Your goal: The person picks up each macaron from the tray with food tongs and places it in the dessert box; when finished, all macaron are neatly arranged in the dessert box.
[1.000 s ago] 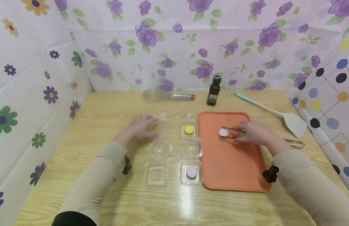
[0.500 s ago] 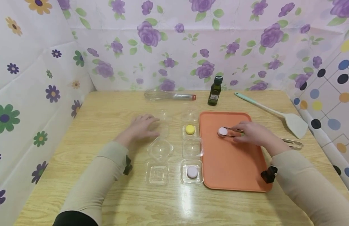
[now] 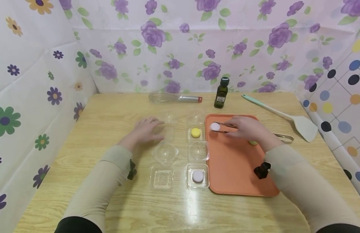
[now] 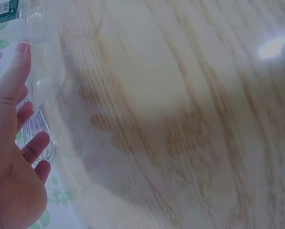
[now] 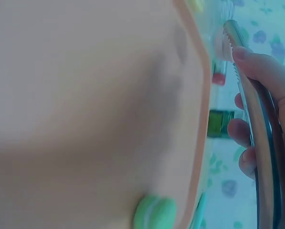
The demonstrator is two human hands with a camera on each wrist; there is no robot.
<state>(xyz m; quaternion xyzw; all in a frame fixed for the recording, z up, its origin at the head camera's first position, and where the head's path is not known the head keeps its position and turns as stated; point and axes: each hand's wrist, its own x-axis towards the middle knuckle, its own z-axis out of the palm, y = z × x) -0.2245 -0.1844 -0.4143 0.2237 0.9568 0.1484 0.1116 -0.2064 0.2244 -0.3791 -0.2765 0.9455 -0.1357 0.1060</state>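
Note:
My right hand grips metal tongs, whose tips pinch a pale pink macaron above the far left part of an orange tray. Partly hidden by that hand's wrist, a green macaron lies on the tray. My left hand has loosely extended fingers beside a clear plastic box; whether they touch it I cannot tell. A yellow macaron sits in a clear box right of it, and a lilac macaron in the nearest right-hand box.
Several clear boxes with raised lids stand in two columns left of the tray, including a bare near-left box. Behind are a whisk and a dark green bottle. A white spatula lies at right.
My right hand has moved left and slightly away from me, carrying the tongs and pale pink macaron towards the tray's left edge. My left hand stays in place.

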